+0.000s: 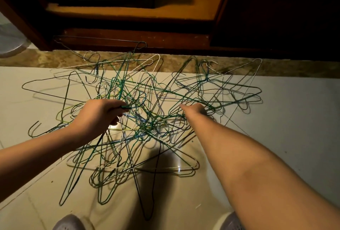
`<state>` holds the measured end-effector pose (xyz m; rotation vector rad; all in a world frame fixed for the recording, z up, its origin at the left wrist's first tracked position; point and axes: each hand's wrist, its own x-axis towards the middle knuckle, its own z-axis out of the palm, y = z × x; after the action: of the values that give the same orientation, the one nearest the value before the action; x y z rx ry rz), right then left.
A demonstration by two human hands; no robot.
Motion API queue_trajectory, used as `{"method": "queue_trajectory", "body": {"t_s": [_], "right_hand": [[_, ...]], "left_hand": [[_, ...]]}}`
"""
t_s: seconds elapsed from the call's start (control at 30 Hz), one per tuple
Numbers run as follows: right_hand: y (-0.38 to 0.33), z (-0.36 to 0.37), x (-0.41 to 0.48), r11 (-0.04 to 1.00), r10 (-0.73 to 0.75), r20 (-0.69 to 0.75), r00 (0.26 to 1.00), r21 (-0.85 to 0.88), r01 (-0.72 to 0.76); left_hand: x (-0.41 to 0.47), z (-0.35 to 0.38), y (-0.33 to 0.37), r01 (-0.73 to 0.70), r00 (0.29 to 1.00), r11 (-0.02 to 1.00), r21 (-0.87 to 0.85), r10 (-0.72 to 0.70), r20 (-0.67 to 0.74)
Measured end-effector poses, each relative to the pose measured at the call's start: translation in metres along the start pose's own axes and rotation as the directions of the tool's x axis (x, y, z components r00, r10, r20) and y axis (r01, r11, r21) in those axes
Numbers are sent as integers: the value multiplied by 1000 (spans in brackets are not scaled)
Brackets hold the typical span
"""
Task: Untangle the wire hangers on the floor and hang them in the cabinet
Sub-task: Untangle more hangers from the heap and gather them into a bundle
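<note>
Hangers, apparently interlocked, between shoes and cabinet

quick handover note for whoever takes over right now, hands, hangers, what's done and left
Left hand: grips a dark green wire hanger near its hook.
Right hand: fingers down among the wires; grip hidden.
Tangled heap of green, white and black wire hangers lies on the pale tiled floor before the dark wooden cabinet.
Done: none freed yet.
Left: untangle, hang all.
</note>
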<state>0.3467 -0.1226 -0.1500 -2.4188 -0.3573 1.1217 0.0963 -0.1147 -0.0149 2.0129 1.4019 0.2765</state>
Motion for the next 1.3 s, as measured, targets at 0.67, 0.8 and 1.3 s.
{"method": "queue_trajectory", "body": {"t_s": [0.67, 0.8, 1.3], "right_hand": [[-15, 10, -31, 799, -318, 109, 942, 566, 204], [-32, 14, -40, 791, -401, 103, 910, 540, 287], [-32, -9, -53, 868, -317, 208, 925, 457, 195]], "left_hand": [[-3, -3, -13, 26, 999, 990, -137, -29, -22], [-4, -5, -15, 43, 998, 985, -167, -51, -42], [-10, -15, -22, 82, 992, 958, -275, -104, -67]]}}
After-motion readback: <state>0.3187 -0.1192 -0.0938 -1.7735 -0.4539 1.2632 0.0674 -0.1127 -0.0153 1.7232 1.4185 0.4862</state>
